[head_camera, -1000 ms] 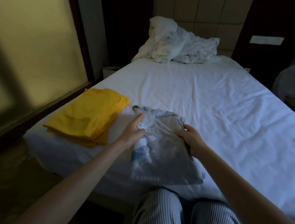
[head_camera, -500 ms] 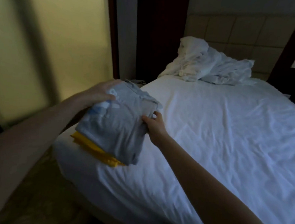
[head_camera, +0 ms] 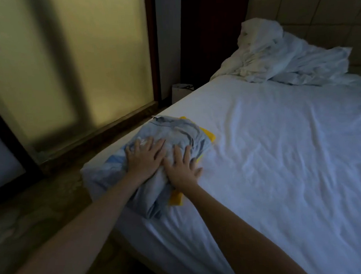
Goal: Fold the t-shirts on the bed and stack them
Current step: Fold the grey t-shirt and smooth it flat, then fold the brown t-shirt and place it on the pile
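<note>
Now the grey t-shirt (head_camera: 175, 133) (in the air half a second ago) lies on top of the yellow t-shirt (head_camera: 209, 135), so the stack looks made. Left hand (head_camera: 144, 159) and right hand (head_camera: 182, 170) press flat on it, fingers spread. Grey fold rumpled, lumpy; yellow edges peek out beneath.

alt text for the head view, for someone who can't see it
The left hand and right hand press flat on a folded grey t-shirt stacked on a yellow t-shirt at the near corner of a white bed. Crumpled bedding lies by the headboard.
</note>
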Demonstrator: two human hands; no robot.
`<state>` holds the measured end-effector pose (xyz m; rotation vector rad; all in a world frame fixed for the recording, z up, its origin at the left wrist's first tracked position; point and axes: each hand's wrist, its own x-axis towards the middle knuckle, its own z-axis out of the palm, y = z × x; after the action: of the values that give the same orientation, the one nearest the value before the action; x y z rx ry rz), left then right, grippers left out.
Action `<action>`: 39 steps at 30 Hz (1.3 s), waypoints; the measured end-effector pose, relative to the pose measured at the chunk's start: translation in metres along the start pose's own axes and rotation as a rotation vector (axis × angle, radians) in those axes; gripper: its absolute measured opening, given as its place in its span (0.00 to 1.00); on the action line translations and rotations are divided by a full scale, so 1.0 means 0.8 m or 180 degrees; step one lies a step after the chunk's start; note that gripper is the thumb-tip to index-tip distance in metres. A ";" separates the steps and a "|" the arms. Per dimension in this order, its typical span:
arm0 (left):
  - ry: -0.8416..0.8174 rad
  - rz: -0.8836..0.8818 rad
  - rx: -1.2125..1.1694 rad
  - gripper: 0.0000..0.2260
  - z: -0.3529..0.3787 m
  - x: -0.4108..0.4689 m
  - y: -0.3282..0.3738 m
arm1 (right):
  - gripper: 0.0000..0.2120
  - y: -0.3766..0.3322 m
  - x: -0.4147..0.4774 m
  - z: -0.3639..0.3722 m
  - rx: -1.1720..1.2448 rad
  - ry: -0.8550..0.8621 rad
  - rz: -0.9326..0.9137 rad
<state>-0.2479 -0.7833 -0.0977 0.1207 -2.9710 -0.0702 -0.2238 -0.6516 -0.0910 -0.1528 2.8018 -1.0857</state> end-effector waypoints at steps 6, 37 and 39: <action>0.0076 -0.0021 -0.0042 0.23 0.007 0.001 0.004 | 0.28 0.024 0.008 0.020 -0.0158 0.0192 -0.0072; -0.0580 0.1586 -0.2187 0.08 -0.023 -0.218 0.405 | 0.09 0.309 -0.259 -0.260 0.0427 0.1720 0.0522; -0.0683 0.1767 -0.2241 0.07 -0.024 -0.235 0.448 | 0.08 0.339 -0.286 -0.282 0.0385 0.1843 0.0662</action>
<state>-0.0873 -0.4113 -0.0908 -0.8250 -2.8517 -1.0770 -0.0467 -0.2700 -0.0893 0.5385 3.1139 -1.4240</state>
